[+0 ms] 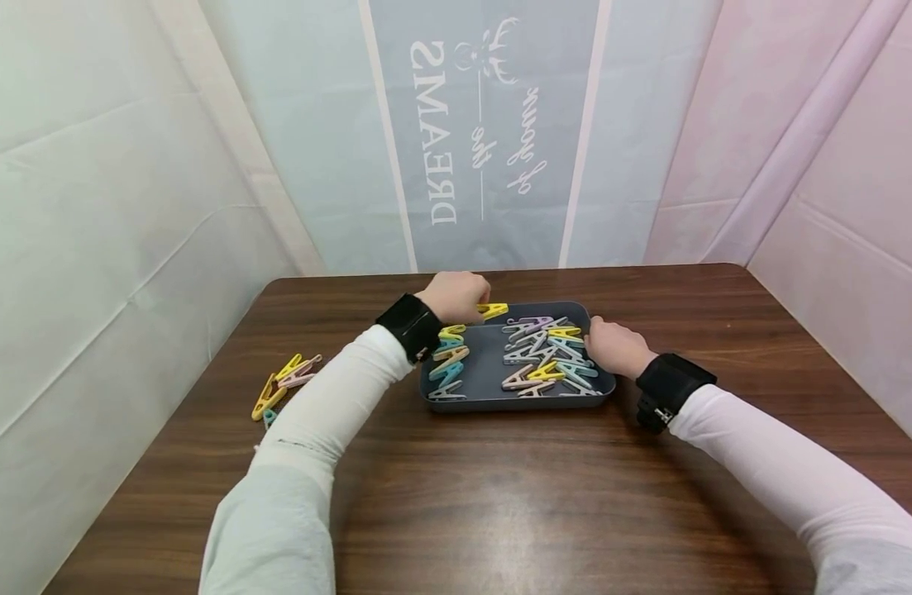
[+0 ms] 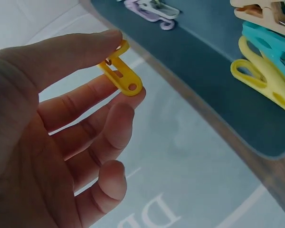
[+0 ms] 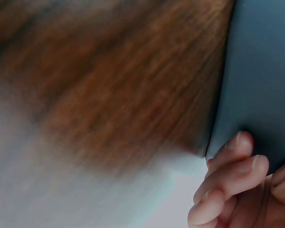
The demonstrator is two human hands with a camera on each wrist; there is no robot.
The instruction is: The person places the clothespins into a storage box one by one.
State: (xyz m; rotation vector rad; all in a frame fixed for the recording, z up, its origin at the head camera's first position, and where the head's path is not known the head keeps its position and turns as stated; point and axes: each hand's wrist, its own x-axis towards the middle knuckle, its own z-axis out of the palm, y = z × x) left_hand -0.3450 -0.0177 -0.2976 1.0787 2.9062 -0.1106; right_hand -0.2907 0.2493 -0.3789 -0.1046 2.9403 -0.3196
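Note:
Between its thumb and fingers my left hand (image 1: 456, 297) pinches a yellow clothespin (image 2: 122, 76). It is above the far left part of a dark grey tray (image 1: 481, 405). Inside the tray, a column of clothespins (image 1: 450, 355) in yellow, teal, tan and grey lies along the left side. A denser group of grey, yellow, purple and blue clothespins (image 1: 546, 370) fills the right side. At the tray's right edge my right hand (image 1: 619, 347) holds the rim, its curled fingers (image 3: 237, 178) against the outer wall in the right wrist view.
Several loose clothespins (image 1: 269, 397), yellow, pink and teal, lie on the brown wooden table (image 1: 500, 496) at the left, partly hidden by the left sleeve. Pale fabric curtains (image 1: 314, 124) hang behind the table and at both sides.

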